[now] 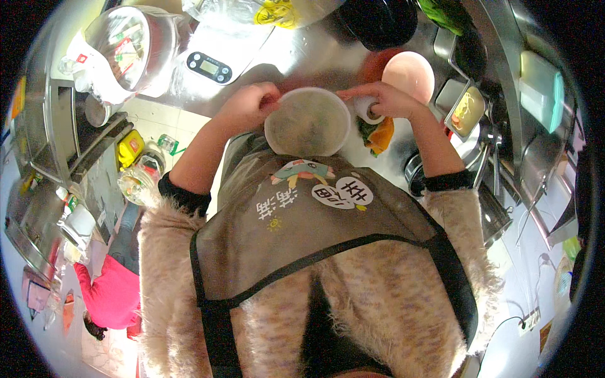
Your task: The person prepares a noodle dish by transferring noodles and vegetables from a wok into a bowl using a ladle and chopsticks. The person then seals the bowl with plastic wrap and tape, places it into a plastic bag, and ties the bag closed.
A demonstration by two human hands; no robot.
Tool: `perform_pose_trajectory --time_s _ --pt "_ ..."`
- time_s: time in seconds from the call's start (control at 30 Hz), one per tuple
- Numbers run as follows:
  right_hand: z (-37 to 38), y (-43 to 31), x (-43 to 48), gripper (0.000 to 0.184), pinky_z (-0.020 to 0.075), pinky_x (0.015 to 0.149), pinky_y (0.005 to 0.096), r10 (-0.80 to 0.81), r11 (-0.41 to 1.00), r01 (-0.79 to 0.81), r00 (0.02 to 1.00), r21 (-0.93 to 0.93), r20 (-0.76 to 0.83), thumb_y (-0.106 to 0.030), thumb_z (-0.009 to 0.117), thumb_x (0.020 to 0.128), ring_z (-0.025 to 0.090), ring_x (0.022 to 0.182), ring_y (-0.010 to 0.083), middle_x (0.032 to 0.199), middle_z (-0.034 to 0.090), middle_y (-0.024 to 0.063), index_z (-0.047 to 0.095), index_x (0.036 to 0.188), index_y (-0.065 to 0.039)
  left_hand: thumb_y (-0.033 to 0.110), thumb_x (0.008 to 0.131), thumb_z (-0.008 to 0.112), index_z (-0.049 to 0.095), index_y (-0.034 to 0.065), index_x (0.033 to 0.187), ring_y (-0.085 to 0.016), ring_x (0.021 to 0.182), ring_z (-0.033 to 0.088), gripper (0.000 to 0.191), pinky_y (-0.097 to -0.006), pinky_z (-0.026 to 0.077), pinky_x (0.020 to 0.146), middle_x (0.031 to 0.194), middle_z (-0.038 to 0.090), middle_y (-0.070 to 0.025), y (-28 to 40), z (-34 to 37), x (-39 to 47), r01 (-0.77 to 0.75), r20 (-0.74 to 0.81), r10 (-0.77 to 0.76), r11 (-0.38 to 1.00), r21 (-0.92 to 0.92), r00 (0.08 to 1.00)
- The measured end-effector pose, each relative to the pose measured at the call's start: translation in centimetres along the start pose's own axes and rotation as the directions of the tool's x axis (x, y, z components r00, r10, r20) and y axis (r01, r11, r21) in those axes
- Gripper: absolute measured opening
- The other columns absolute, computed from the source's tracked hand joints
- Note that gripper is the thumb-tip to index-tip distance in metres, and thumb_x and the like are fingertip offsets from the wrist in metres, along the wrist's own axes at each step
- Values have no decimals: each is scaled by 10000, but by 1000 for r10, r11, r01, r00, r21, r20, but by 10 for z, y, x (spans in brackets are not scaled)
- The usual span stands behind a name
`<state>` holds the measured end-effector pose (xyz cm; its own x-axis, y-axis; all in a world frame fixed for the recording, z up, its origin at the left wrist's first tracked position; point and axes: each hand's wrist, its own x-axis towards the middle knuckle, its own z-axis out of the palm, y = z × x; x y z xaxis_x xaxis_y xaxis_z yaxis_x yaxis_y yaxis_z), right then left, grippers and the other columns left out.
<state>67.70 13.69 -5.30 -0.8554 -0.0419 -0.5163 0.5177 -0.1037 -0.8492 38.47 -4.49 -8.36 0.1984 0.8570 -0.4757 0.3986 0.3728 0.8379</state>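
Observation:
A round container with a translucent, cloudy top (307, 124) is in front of my apron, its pale rim facing up at me. My left hand (264, 100) is at its left edge, with curled fingers pinching the rim. On the other side, my right hand (388, 100) stretches its index finger to the upper right rim; its other fingers bend over a small white ring-shaped item (371, 111), and whether they grip it is unclear. Just below that hand lies an orange and green item (379, 136). A pale round bowl or lid (408, 77) rests beyond my right wrist.
A digital kitchen scale (209, 67) stands on the steel counter beside a large clear-wrapped tub (137, 52). At the far side is a black container (380, 21). Metal trays (467, 111), one with yellow shreds, line the right. Someone in a pink top (113, 293) is at the left.

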Motion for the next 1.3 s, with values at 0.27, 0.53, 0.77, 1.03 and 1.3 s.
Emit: perform_pose_trajectory --time_s 0.27,0.53,0.77,1.03,1.3 --pt "47 11 -21 923 383 1056 347 101 992 -114 975 -58 -199 -4 510 535 539 1206 252 1333 566 97 427 1434 -198 102 851 673 613 26 937 -196 707 603 130 -327 485 659 785 625 -107 -16 4 -17 15 -53 -19 997 -75 998" --pt "96 23 -26 944 383 1029 385 17 907 -200 897 -371 -442 22 582 578 516 1201 283 1373 520 88 371 1465 -220 147 849 686 616 12 940 -178 700 607 177 -316 492 661 781 633 -97 -14 8 -26 108 -105 -114 992 -65 988" --pt "116 35 -33 990 334 1081 449 -83 971 -39 870 -236 -486 41 593 582 468 1261 345 1367 519 127 301 1494 -211 182 854 684 625 12 940 -178 703 616 199 -318 499 664 782 646 -102 -10 11 -29 157 -103 -158 987 -19 982" --pt "152 52 -33 929 197 1169 350 -41 999 41 835 -13 -548 68 509 624 272 1422 267 1547 285 94 279 1496 -155 220 916 638 584 5 969 -136 716 597 229 -290 514 670 801 630 -63 -22 10 -34 195 -42 -194 980 29 980" --pt "185 65 -33 799 303 1108 349 74 997 -64 723 40 -687 27 535 705 424 1309 272 1436 423 132 360 1464 -152 211 935 596 583 -2 938 -167 653 645 213 -297 531 626 777 644 -99 -22 18 -45 324 2 -325 944 -62 946"
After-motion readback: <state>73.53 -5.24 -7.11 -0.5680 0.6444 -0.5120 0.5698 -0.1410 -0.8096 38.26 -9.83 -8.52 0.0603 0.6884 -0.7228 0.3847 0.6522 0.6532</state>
